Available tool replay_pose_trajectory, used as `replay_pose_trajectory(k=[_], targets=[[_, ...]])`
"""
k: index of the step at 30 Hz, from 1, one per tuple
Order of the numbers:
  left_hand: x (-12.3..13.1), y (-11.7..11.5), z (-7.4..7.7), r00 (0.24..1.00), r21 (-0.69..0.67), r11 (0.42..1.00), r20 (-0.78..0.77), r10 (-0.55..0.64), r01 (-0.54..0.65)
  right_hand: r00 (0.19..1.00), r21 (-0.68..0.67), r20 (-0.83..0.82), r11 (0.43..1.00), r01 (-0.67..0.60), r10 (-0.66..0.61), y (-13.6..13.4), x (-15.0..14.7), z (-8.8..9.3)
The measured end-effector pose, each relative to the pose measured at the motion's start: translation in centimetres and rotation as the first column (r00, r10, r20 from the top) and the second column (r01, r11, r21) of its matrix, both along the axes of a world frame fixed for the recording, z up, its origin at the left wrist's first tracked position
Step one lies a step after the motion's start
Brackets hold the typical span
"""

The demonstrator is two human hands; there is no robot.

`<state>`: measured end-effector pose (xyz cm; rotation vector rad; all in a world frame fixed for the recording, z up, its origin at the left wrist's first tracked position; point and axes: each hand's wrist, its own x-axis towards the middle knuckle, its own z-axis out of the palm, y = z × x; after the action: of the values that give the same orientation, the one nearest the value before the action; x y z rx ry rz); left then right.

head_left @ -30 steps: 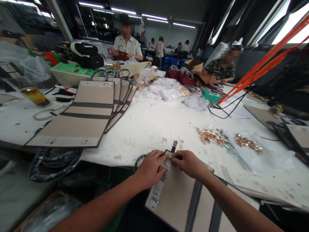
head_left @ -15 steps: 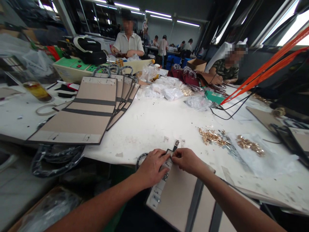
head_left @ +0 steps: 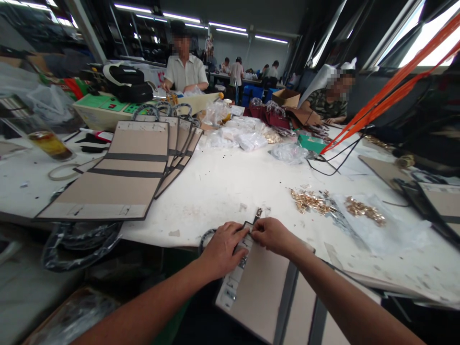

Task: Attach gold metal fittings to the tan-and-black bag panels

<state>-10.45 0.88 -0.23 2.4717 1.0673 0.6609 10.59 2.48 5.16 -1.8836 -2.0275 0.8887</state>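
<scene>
A flat beige bag panel with dark edging and dark cross bands lies tilted across the front table edge, partly over my lap. Along its near-left end runs a pale strip with small metal pieces. My left hand rests on that strip, fingers stretched and thumb apart. Beside it, the thumb and fingertips of my right hand are pinched together at the panel's upper corner; what they hold is hidden. Past the corner sticks out a short dark strap with a metal fitting. A wrapped handle shows behind my left hand.
Several similar panels with wrapped handles fan out at left. Gold metal parts lie at right, more on a plastic sheet. A glass of amber liquid stands far left. Orange straps hang at right. Co-workers sit across the table.
The whole view has shifted slightly, with things on the table now a little further left. Both hands keep nearly the same place and pose on the panel.
</scene>
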Motion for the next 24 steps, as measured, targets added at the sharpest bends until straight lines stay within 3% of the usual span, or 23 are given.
replay_pose_trajectory(k=[10, 13, 17, 20, 24], targets=[[0.6, 0.1, 0.8, 0.998, -0.066, 0.997, 0.047, 0.038, -0.035, 0.992, 0.156, 0.091, 0.985, 0.072, -0.087, -1.3, 0.0, -1.1], [1.0, 0.4, 1.7, 0.994, -0.168, 0.98, 0.01, 0.108, -0.105, 0.989, 0.239, 0.063, 0.964, 0.114, -0.133, -2.2, -0.1, -2.1], [1.5, 2.2, 3.5, 0.975, -0.373, 0.901, -0.085, 0.204, -0.221, 0.99, 0.335, 0.019, 0.934, 0.125, -0.14, -3.4, 0.0, -3.2], [2.0, 4.3, 4.5, 0.978, -0.501, 0.841, -0.126, 0.164, -0.205, 0.993, 0.386, -0.022, 0.915, 0.115, -0.116, -3.9, 0.2, -3.7], [2.9, 6.2, 5.3, 0.978, -0.704, 0.684, -0.197, 0.073, -0.193, 0.992, 0.405, -0.105, 0.909, 0.102, -0.065, -3.9, 0.9, -4.2]])
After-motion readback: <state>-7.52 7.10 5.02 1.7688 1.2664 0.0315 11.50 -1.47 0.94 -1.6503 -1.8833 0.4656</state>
